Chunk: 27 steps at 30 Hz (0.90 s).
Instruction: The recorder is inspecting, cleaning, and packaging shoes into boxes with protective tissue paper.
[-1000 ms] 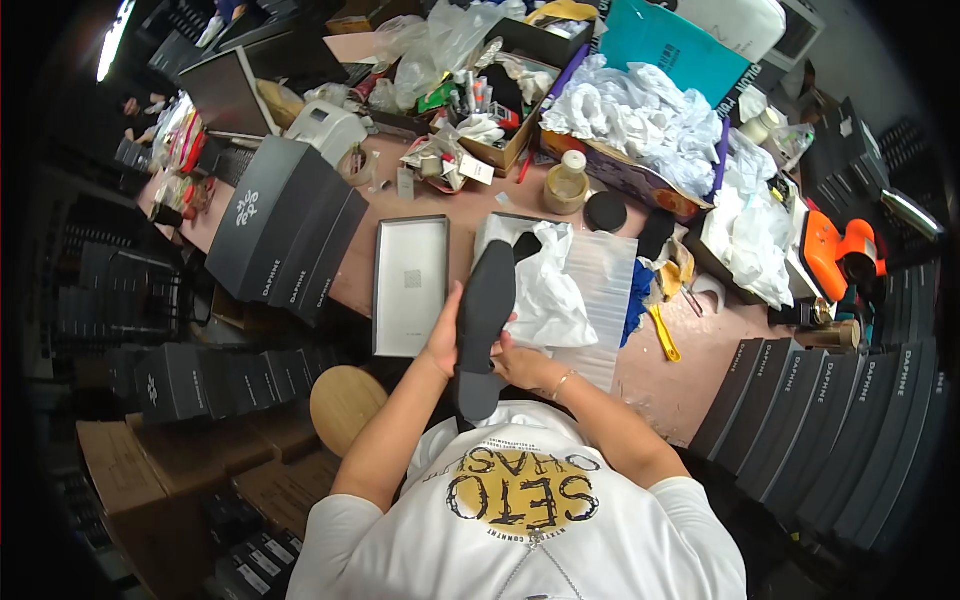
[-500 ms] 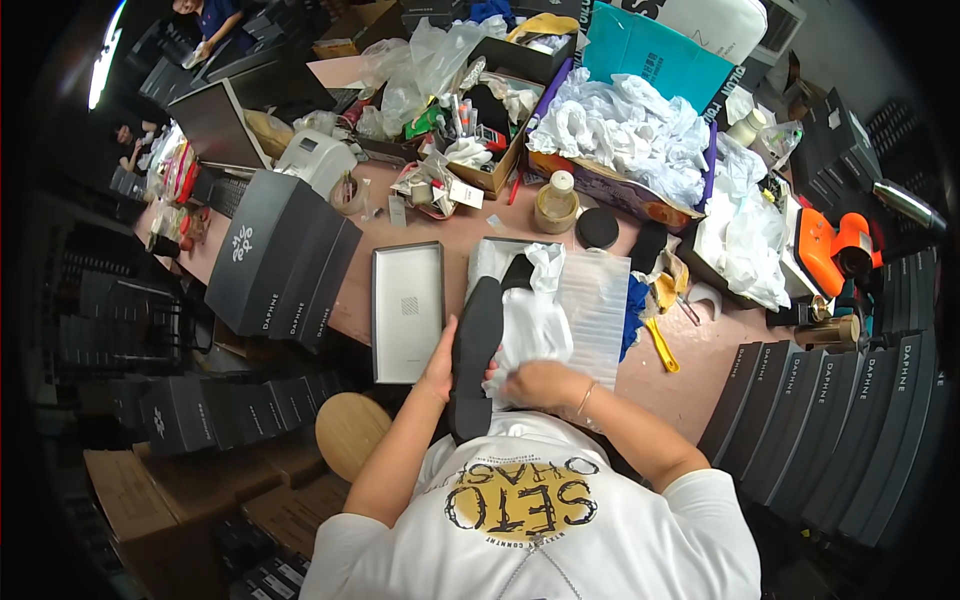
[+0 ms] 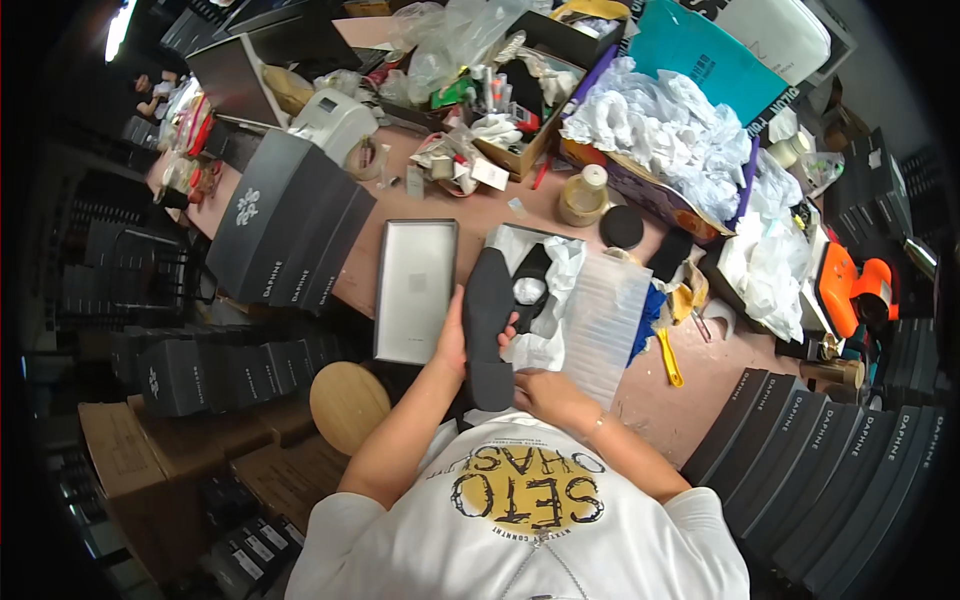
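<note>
My left hand (image 3: 453, 338) is wrapped around a black shoe (image 3: 488, 300), whose dark sole and block heel face up. The fingertips of that hand show at the shoe's right edge. Curled against the heel is my right hand (image 3: 558, 400); part of its fingers is hidden there. Just beyond the held shoe, a second black shoe (image 3: 536, 262) with white stuffing lies in an open shoe box (image 3: 508, 231). White tissue paper (image 3: 566, 268) lines the box and stands up around that shoe. To the left lies a grey-white box lid (image 3: 415, 290), inside up.
Right of the box lies a translucent ribbed sheet (image 3: 608, 310), with a yellow-handled tool (image 3: 669, 360) past it. A glue jar (image 3: 583, 197) and black round lid (image 3: 622, 228) stand behind. Dark shoe boxes (image 3: 285, 225) stand left, more (image 3: 810, 450) at right. A wooden stool (image 3: 349, 408) is at lower left.
My right hand has moved from the tissue paper to the shoe's heel. The tissue now lies parted, exposing the second shoe. The whole view has shifted slightly.
</note>
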Motion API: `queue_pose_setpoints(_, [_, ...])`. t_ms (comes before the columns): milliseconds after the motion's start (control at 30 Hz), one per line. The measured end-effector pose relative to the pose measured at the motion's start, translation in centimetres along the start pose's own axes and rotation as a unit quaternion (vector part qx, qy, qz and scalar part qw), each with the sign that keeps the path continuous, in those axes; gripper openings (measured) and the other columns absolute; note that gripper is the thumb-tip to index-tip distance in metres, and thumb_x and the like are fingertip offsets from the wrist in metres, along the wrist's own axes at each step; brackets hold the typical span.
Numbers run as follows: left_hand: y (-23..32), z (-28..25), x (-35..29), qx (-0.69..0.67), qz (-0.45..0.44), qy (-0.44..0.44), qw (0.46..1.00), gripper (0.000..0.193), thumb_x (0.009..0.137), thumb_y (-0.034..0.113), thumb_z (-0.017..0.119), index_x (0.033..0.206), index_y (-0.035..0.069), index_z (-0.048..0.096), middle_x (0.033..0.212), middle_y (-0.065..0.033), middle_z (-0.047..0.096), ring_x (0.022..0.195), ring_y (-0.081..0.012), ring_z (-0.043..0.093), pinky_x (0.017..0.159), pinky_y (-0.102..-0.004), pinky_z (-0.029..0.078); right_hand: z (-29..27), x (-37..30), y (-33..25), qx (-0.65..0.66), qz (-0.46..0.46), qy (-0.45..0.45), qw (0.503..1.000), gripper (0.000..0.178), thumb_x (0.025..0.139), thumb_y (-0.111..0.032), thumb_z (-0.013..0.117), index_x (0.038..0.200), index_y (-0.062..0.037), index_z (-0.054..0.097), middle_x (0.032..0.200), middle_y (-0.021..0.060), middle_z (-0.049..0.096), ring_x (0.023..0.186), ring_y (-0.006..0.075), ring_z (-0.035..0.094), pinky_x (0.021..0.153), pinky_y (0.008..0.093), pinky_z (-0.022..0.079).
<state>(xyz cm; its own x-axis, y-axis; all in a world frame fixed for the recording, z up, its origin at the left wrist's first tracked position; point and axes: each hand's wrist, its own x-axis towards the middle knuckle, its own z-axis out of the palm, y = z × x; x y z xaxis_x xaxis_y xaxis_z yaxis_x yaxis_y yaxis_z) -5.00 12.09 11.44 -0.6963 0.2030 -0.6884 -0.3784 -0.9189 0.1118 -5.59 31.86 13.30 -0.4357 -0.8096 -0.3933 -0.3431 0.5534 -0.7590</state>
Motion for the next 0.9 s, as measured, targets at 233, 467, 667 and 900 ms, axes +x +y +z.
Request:
queue_pose_setpoints(233, [-2.0,1.9,-0.7,0.104,-0.018,-0.083,0.991,0.073,0.090,0.066,0.035,0.129,0.005,0.047,0.111,-0.0196,0.057,0.072,-0.0240,0.057,0.053,-0.0297,0.049,-11.6,-3.6,12.4,0.052,0.081,0.545,0.833,0.018,0.082,-0.013,0.066,0.090,0.0004,0.058,0.081,0.0149,0.060,0.073,0.0283,0.060,0.067,0.0362,0.048])
queue_pose_setpoints(467, [-2.7,3.6,0.3,0.162,-0.068,-0.091,0.980,0.069,0.093,0.060,0.034,0.132,0.005,0.046,0.114,-0.0187,0.059,0.073,-0.0234,0.062,0.057,-0.0332,0.054,-16.2,2.0,21.5,-0.112,0.247,0.564,0.780,0.048,0.075,-0.032,0.075,0.100,-0.0002,0.049,0.101,0.0194,0.052,0.096,0.0360,0.054,0.082,0.0453,0.045])
queue_pose_setpoints(667, [-2.3,4.0,-0.1,0.183,-0.012,-0.076,0.980,0.067,0.093,0.057,0.039,0.133,0.004,0.046,0.119,-0.0153,0.058,0.099,-0.0323,0.062,0.071,-0.0428,0.057,-15.7,4.0,25.3,-0.135,0.298,0.530,0.782,0.044,0.071,-0.023,0.072,0.103,-0.0004,0.050,0.102,0.0230,0.052,0.098,0.0400,0.054,0.083,0.0463,0.045])
queue_pose_setpoints(900, [-1.5,2.0,1.4,0.150,-0.005,-0.085,0.985,0.078,0.088,0.064,0.042,0.135,0.003,0.042,0.119,-0.0196,0.056,0.096,-0.0296,0.061,0.069,-0.0412,0.057,-16.7,2.9,16.4,-0.118,-0.017,0.513,0.850,0.039,0.079,-0.008,0.061,0.117,-0.0018,0.053,0.124,0.0189,0.051,0.111,0.0367,0.050,0.095,0.0432,0.041])
